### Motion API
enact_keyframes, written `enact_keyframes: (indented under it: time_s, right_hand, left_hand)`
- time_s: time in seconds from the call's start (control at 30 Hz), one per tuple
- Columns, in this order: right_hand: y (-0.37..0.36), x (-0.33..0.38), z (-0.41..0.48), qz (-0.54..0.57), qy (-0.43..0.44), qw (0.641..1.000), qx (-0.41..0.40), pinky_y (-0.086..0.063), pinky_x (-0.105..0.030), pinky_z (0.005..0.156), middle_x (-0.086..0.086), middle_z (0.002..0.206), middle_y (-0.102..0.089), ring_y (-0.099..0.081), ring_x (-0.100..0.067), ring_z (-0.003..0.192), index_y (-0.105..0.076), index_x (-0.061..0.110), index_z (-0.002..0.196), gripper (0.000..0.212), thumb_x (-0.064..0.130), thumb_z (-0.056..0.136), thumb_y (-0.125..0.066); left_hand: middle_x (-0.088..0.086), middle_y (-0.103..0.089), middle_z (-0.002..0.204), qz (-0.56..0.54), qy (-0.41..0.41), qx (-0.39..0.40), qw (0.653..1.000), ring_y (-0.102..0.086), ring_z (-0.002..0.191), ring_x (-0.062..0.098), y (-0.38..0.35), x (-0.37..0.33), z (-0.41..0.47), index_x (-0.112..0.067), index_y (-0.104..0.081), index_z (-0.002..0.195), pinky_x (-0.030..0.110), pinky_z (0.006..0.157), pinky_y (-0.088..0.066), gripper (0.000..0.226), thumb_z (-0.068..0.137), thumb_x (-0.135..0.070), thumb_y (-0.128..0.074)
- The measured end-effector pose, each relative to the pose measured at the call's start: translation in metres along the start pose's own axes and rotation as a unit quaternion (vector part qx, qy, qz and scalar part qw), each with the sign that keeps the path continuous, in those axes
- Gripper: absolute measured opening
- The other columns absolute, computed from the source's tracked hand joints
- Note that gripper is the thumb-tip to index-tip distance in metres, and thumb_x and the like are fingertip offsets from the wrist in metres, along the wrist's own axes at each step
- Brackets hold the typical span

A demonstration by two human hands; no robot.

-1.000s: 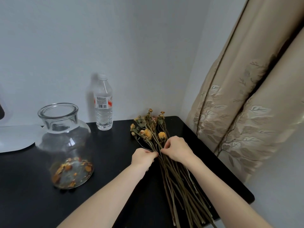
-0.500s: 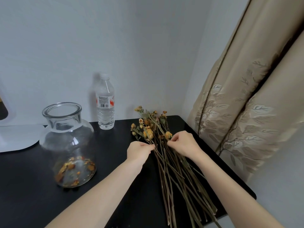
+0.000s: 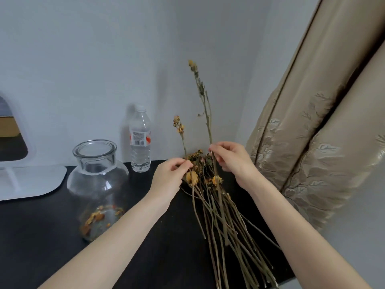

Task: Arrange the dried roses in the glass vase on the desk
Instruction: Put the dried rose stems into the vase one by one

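Right hand (image 3: 231,161) pinches tall stem (image 3: 205,105), raised upright at frame centre, likely to free it from bundle (image 3: 220,215) on tabletop (image 3: 156,247). Left hand (image 3: 170,176) pinches shorter stem (image 3: 181,132). Glass vase (image 3: 96,180) at left, apart, holds only loose petals (image 3: 98,217).

Right hand (image 3: 231,161) pinching a tall dried rose stem (image 3: 205,109) upright, left hand (image 3: 173,176) lifting a shorter stem (image 3: 180,130), remaining dried roses (image 3: 218,215) lying on the black counter (image 3: 41,236), glass vase (image 3: 98,178) left, water bottle (image 3: 140,140) behind
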State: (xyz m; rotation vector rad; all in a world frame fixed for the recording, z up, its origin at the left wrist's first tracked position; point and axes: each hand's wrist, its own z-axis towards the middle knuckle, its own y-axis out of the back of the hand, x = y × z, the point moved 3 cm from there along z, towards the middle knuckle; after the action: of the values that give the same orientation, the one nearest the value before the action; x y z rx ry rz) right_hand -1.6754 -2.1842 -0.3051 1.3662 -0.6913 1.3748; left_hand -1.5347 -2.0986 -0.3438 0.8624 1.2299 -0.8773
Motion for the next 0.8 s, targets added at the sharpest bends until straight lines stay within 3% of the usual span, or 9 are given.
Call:
enact_keyframes:
  time_s: [0.13, 0.27, 0.4, 0.5, 0.8]
  right_hand:
    - [-0.023, 0.052, 0.003, 0.112, 0.046, 0.992, 0.035, -0.026, -0.014, 0.037, 0.005, 0.056, -0.045, -0.032, -0.006, 0.043, -0.067, 0.013, 0.084, 0.015, 0.019, 0.092, -0.056]
    - [-0.055, 0.113, 0.010, 0.207, 0.107, 0.970, 0.062, -0.021, -0.016, 0.037, 0.005, 0.055, -0.044, -0.031, -0.008, 0.045, -0.066, 0.011, 0.080, 0.016, 0.013, 0.091, -0.054]
    - [-0.085, 0.169, 0.016, 0.258, 0.153, 0.951, 0.079, -0.019, -0.017, 0.038, 0.007, 0.052, -0.045, -0.030, -0.007, 0.041, -0.065, 0.013, 0.075, 0.017, 0.011, 0.088, -0.055]
    - [-0.104, 0.195, 0.018, 0.280, 0.164, 0.942, 0.082, -0.023, -0.016, 0.038, 0.008, 0.051, -0.046, -0.032, -0.007, 0.041, -0.067, 0.014, 0.075, 0.017, 0.011, 0.088, -0.056]
    - [-0.142, 0.203, 0.025, 0.277, 0.184, 0.940, 0.077, -0.023, -0.017, 0.040, 0.005, 0.058, -0.044, -0.029, -0.007, 0.043, -0.066, 0.016, 0.076, 0.018, 0.011, 0.089, -0.054]
  left_hand:
    - [-0.009, -0.035, 0.049, 0.002, -0.064, -0.025, 0.998, -0.032, 0.035, 0.004, 0.043, -0.045, -0.007, -0.018, -0.066, 0.090, 0.012, 0.036, -0.025, 0.017, 0.092, -0.026, -0.052]
    - [-0.015, -0.042, 0.044, 0.018, -0.126, -0.102, 0.987, -0.036, 0.040, 0.002, 0.100, -0.098, -0.017, -0.019, -0.068, 0.090, 0.013, 0.043, -0.028, 0.016, 0.091, -0.026, -0.053]
    - [-0.015, -0.030, 0.037, 0.007, -0.189, -0.149, 0.971, -0.024, 0.032, 0.003, 0.152, -0.149, -0.024, -0.015, -0.066, 0.084, 0.012, 0.032, -0.020, 0.015, 0.092, -0.020, -0.053]
    - [-0.015, -0.031, 0.036, 0.046, -0.228, -0.181, 0.956, -0.024, 0.032, 0.004, 0.178, -0.175, -0.027, -0.019, -0.064, 0.081, 0.012, 0.032, -0.020, 0.018, 0.093, -0.019, -0.051]
    - [-0.008, -0.036, 0.055, 0.087, -0.219, -0.209, 0.949, -0.029, 0.034, 0.004, 0.207, -0.158, -0.012, -0.027, -0.066, 0.078, 0.011, 0.034, -0.024, 0.021, 0.093, -0.025, -0.051]
